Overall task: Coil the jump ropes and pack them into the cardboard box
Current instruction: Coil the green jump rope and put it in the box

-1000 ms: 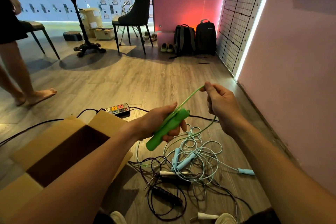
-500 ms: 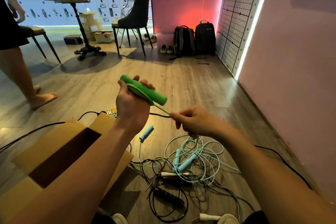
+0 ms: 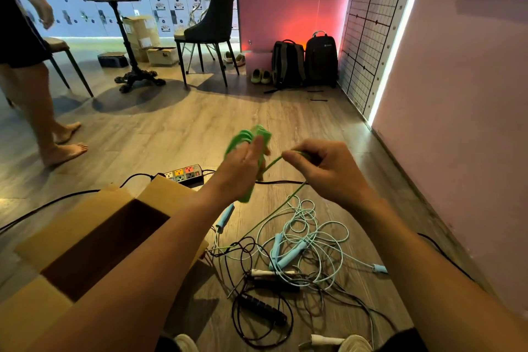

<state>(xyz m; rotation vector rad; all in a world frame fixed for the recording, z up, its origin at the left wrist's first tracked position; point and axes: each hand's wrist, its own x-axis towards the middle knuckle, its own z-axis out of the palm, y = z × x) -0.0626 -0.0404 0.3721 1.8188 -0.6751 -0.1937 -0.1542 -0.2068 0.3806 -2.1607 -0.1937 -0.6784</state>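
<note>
- Far left of the cardboard box, another person's bare foot stands on the floor, well apart from your work
- The cardboard box sits open with its flaps spread. The part of its inside that shows holds no rope, so packing looks not yet begun
- Just beyond the box lies a power strip, and it does not block the box mouth
- Above the box's right corner, your left hand has its fingers curled round the green jump rope, with some turns already wound on the handle. Blur hides how many
- Further right of the box, your right hand pinches the green cord between thumb and forefinger, drawn taut between the two hands. The rest trails down to the floor, so this first coil looks only partly done
- On the floor right of the box, the light-blue ropes and a black rope lie loose and tangled, none coiled. The trailing green cord runs down into that heap and may snag as you wind
- Right of the box and nearest you, a white handle lies by your shoe, its rope also left to coil
</note>
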